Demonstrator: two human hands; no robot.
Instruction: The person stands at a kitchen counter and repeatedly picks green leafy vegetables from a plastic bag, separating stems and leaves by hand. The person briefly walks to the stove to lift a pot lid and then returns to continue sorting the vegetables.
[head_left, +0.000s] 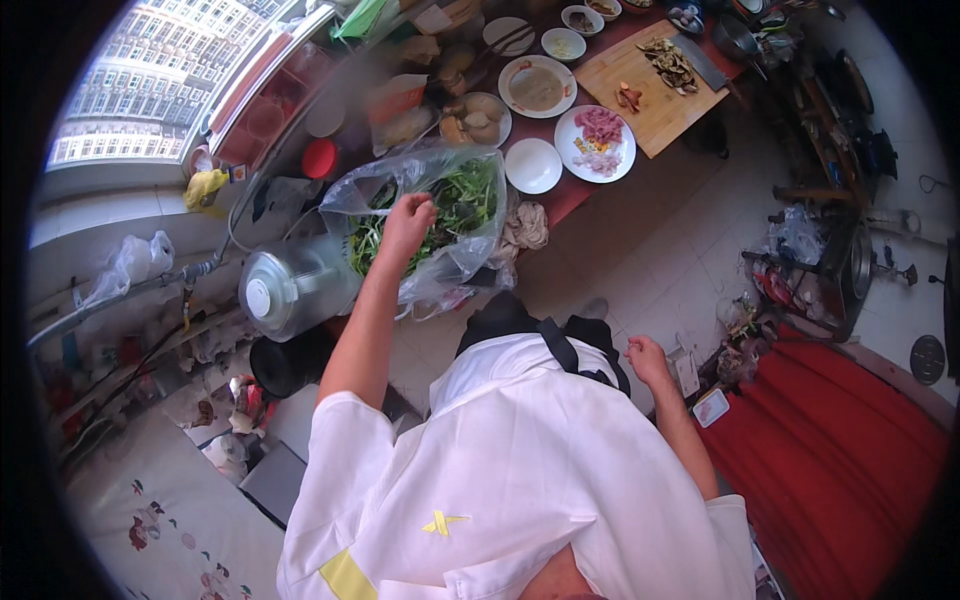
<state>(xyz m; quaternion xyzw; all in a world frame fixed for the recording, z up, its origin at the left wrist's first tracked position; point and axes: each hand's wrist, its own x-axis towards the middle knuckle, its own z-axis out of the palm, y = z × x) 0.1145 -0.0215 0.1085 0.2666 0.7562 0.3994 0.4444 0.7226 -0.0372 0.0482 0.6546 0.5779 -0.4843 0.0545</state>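
Note:
My left hand (410, 217) is over a clear plastic bag (480, 251) of leafy greens (469, 199). Its fingers are curled at the leaves, and whether they pinch any is hidden. The bag lies at the near left end of a red-topped table (559, 204), beside a clear plastic jug-like container (289, 289) with a white round part. Down by my right side hangs my right hand (646, 358), fingers loosely bent, with nothing visible in it. Just beyond the bag are an empty white bowl (533, 166) and a plate (595, 174) of sliced raw meat.
A wooden cutting board (600, 71) bears chopped pieces and a cleaver (697, 60). Near it stand a bowl of liquid (538, 86) and a bowl of peeled pieces (499, 131). A beige cloth (527, 223) hangs at the table edge. Red fabric (817, 442) covers something at right.

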